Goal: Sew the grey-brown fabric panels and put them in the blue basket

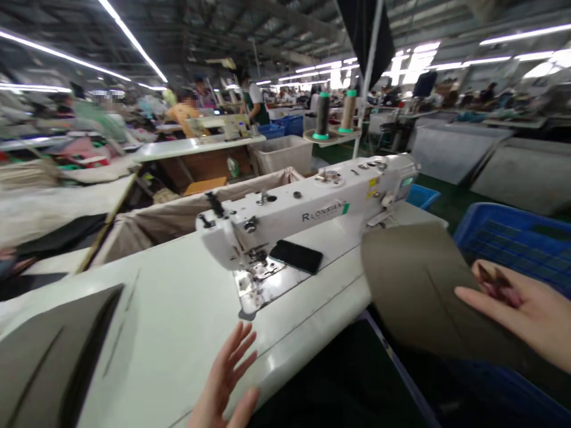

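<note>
My left hand [229,377] is raised over the front edge of the white sewing table [167,315], its fingers spread and nothing in it. At the right, my right hand [530,303] is beside an olive-brown fabric piece [414,285], blurred and hanging past the table's end. The thumb stands apart from the index finger and overlaps the cloth; the other fingers curl in shadow. A white sewing machine [312,205] stands ahead of both hands. Beside its needle area lies a black phone [297,256]. Another olive-brown fabric piece [49,351] rests at the table's left.
Blue plastic crates [513,229] stand at the right, below and beside the fabric. Behind the machine is a cloth-lined bin [147,223]. Thread cones [322,116] sit on a stand by a pole. Other people [256,101] work at tables farther back.
</note>
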Motion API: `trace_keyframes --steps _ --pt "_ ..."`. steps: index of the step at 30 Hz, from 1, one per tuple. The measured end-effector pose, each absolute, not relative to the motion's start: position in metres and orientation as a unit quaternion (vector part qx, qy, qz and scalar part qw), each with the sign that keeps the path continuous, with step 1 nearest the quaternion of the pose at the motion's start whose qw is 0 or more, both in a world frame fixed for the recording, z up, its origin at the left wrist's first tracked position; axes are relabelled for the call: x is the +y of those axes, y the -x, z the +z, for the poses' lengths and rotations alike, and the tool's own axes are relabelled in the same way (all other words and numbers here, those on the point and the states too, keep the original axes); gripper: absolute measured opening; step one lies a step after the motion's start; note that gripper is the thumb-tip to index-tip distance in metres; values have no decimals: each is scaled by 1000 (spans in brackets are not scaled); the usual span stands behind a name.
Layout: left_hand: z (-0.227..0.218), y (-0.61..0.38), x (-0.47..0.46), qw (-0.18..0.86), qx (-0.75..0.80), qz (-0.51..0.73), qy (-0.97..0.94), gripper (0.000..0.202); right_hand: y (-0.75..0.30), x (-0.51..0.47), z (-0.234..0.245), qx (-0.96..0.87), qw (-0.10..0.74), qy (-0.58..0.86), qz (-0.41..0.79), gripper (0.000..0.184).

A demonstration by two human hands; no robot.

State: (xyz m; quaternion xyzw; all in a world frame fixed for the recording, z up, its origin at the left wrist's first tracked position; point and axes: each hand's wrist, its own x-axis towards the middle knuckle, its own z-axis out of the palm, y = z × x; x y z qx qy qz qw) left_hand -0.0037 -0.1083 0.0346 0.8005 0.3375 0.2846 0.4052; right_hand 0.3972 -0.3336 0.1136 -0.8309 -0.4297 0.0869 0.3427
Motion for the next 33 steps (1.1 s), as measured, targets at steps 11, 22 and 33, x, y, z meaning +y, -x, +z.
trace_keyframes --steps 11,22,33 --pt "13 16 -113 141 406 141 -892 60 -200 -111 31 -688 230 653 218 20" --pt "24 22 -43 127 321 55 -937 67 -239 -67 -10 -811 136 567 48 60" --pt "22 1 -22 165 306 66 -935 82 -240 -65 -10 -820 116 558 46 60"
